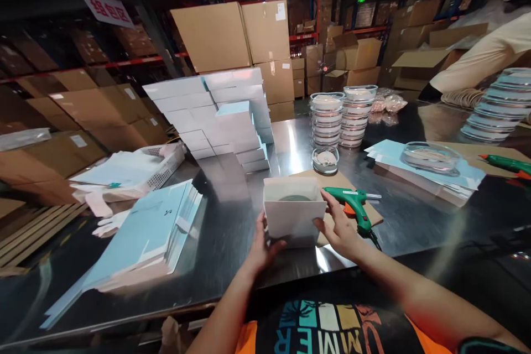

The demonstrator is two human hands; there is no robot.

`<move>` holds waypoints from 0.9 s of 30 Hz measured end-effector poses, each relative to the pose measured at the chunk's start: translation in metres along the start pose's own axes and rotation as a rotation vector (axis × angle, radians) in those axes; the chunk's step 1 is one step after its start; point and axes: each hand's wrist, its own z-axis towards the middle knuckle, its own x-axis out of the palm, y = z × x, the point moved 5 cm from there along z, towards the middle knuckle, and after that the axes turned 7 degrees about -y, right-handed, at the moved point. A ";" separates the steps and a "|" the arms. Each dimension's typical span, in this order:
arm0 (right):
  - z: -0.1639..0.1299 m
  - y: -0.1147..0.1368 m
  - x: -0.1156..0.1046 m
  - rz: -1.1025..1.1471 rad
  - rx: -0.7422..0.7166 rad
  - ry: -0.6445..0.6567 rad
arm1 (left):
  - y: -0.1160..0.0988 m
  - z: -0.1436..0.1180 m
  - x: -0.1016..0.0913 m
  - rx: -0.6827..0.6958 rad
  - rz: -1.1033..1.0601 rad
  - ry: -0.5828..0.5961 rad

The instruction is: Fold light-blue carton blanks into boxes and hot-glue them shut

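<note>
A small white cardboard box (295, 224) stands upright on the metal table in front of me, its top uncovered. Inside it the greyish top of a round item (295, 198) shows; most of that item is hidden by the walls. My left hand (265, 243) grips the box's lower left side, thumb across the front. At the right side, my right hand (338, 227) holds the box with the thumb on the front and fingers along the edge. Just beyond that hand a green glue gun (352, 202) lies on a cardboard sheet (375, 215).
Left of me lie flat light-blue box blanks (141, 232) and a white basket (166, 168). White boxes (232, 127) are stacked behind. Glass containers stand in stacks (327, 121); one glass dish (326, 160) sits nearer. A co-worker's sleeve (481, 55) reaches in at right, near another glue gun (508, 164).
</note>
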 end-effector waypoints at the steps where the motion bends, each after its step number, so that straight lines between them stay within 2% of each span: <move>1: -0.001 0.002 0.007 0.030 0.007 0.010 | -0.006 -0.002 0.000 0.062 0.014 -0.014; 5: 0.009 0.009 0.029 0.163 0.107 0.053 | -0.036 -0.006 -0.003 0.296 0.031 -0.101; 8: 0.017 0.006 0.043 0.193 0.251 -0.059 | -0.053 -0.010 0.002 0.431 0.105 -0.110; 10: 0.018 0.002 0.050 0.221 0.329 -0.174 | -0.056 -0.015 0.003 0.511 0.124 -0.163; 12: 0.019 0.003 0.056 0.264 0.343 -0.214 | -0.053 -0.021 -0.001 0.610 0.072 -0.260; 14: 0.020 0.006 0.061 0.298 0.337 -0.168 | -0.048 -0.026 -0.005 0.708 0.093 -0.281; 16: 0.024 0.006 0.059 0.309 0.340 -0.111 | -0.044 -0.025 -0.005 0.770 0.236 -0.205; 19: 0.033 -0.003 0.043 0.279 0.338 0.013 | -0.041 -0.018 -0.008 0.782 0.401 -0.102; 20: 0.035 -0.010 0.033 0.185 0.335 0.062 | -0.041 -0.017 -0.010 0.783 0.401 -0.099; 22: 0.035 -0.031 0.004 -0.141 0.347 0.109 | -0.041 -0.013 -0.013 0.767 0.384 -0.104; 24: 0.030 -0.059 -0.033 -0.488 0.432 0.059 | -0.040 -0.009 -0.013 0.726 0.365 -0.127; 25: 0.024 -0.072 -0.050 -0.586 0.506 0.032 | -0.038 -0.006 -0.013 0.696 0.357 -0.139; 27: 0.010 -0.097 -0.076 -0.631 0.646 0.004 | -0.037 0.001 -0.011 0.636 0.341 -0.162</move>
